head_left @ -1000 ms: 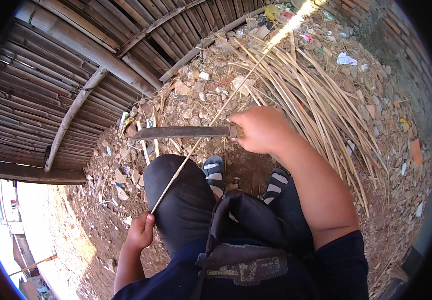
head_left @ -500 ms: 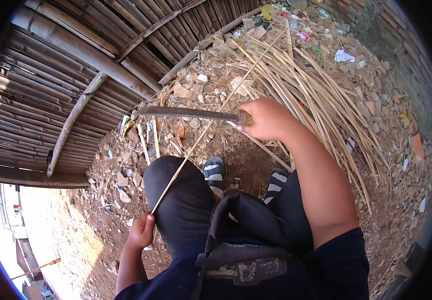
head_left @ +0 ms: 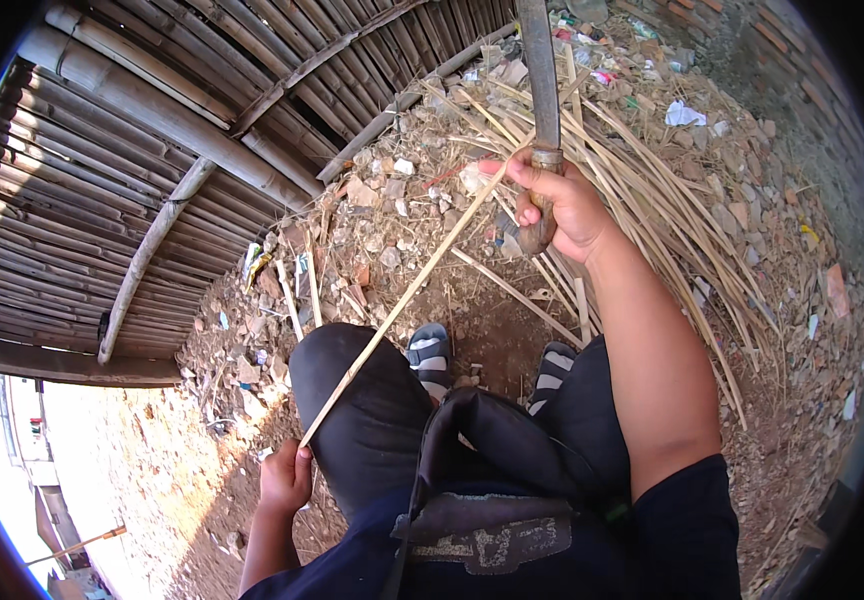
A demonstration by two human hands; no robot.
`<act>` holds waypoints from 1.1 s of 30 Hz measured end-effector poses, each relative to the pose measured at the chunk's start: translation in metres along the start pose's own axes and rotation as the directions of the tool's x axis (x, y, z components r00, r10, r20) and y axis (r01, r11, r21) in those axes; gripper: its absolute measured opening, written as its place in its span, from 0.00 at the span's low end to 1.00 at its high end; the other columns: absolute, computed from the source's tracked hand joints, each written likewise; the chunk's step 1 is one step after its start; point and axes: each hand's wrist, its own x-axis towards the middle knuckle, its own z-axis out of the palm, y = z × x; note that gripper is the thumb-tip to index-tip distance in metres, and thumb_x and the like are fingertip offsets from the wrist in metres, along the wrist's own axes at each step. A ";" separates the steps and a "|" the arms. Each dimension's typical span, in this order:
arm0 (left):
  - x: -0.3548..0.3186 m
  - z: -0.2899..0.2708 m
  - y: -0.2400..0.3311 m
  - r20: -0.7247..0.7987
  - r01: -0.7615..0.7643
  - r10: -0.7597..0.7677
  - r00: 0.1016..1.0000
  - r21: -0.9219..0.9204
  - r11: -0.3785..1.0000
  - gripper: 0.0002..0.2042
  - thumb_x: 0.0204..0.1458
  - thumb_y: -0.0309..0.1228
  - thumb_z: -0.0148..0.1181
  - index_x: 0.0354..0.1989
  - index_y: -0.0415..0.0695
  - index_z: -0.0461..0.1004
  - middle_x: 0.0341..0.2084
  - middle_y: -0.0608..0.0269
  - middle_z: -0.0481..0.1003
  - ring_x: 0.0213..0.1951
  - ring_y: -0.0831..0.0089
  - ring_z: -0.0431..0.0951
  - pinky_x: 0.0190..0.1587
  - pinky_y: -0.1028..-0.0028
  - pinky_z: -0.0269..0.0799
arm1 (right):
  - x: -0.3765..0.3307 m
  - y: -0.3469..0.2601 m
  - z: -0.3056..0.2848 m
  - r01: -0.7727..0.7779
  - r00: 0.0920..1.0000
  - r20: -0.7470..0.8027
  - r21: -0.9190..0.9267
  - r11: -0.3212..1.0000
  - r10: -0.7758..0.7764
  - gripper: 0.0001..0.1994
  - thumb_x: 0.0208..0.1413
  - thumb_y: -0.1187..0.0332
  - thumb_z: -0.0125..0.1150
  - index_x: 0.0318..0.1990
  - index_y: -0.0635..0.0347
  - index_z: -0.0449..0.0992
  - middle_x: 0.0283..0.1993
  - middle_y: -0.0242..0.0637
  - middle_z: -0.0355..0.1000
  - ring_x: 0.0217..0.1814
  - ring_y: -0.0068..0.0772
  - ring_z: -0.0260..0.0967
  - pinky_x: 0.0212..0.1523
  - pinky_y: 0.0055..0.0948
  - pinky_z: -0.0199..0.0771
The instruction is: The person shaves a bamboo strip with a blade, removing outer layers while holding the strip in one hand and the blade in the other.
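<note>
My left hand pinches the near end of a long, thin bamboo strip beside my left knee. The strip slants up and away to the right, passing over that knee. Its far part reaches my right hand, whose fingertips are at or against it; whether they grip it I cannot tell. That hand is closed loosely around the wooden handle of a machete. The dark blade points away from me, and its tip is cut off by the picture's upper edge.
Many split bamboo strips lie in a heap at the right. A slatted bamboo wall stands at the left, a brick wall at the far right. Rubble and litter cover the ground around my sandalled feet.
The machete has swung from lying crosswise, pointing left, to pointing away from me. My right hand has turned and moved slightly up and right, its fingers now meeting the strip's far part.
</note>
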 end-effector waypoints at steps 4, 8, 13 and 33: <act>0.001 0.005 0.006 -0.136 -0.075 0.083 0.987 0.062 0.995 0.15 0.64 0.41 0.61 0.41 0.39 0.73 0.32 0.45 0.76 0.37 0.44 0.79 0.40 0.53 0.74 | -0.001 0.000 0.001 0.020 1.000 -0.013 -0.043 0.999 -0.021 0.09 0.63 0.63 0.69 0.43 0.54 0.75 0.54 0.41 0.81 0.23 0.16 0.64 0.27 0.24 0.70; 0.021 0.000 0.030 -0.340 -0.224 0.273 0.900 0.175 0.959 0.26 0.50 0.39 0.75 0.52 0.38 0.71 0.46 0.45 0.72 0.49 0.46 0.74 0.54 0.53 0.71 | -0.003 0.000 0.007 0.031 1.000 0.010 -0.075 0.997 -0.030 0.08 0.63 0.64 0.68 0.43 0.55 0.76 0.54 0.42 0.81 0.23 0.16 0.63 0.27 0.22 0.69; 0.059 -0.002 0.083 -0.375 -0.304 0.362 0.854 0.206 0.930 0.27 0.48 0.38 0.77 0.52 0.38 0.72 0.44 0.47 0.74 0.46 0.47 0.76 0.50 0.54 0.73 | -0.011 -0.004 0.019 0.047 0.998 0.043 -0.131 0.990 -0.042 0.07 0.65 0.66 0.66 0.44 0.56 0.77 0.56 0.44 0.80 0.23 0.15 0.62 0.28 0.21 0.67; 0.067 -0.016 0.093 -0.019 -0.014 0.012 1.000 -0.130 0.991 0.12 0.70 0.35 0.51 0.41 0.39 0.74 0.28 0.42 0.80 0.35 0.41 0.82 0.36 0.53 0.76 | -0.032 0.018 0.070 0.283 0.953 0.288 -0.957 0.063 0.097 0.21 0.54 0.53 0.73 0.51 0.52 0.82 0.32 0.50 0.79 0.39 0.57 0.79 0.41 0.51 0.77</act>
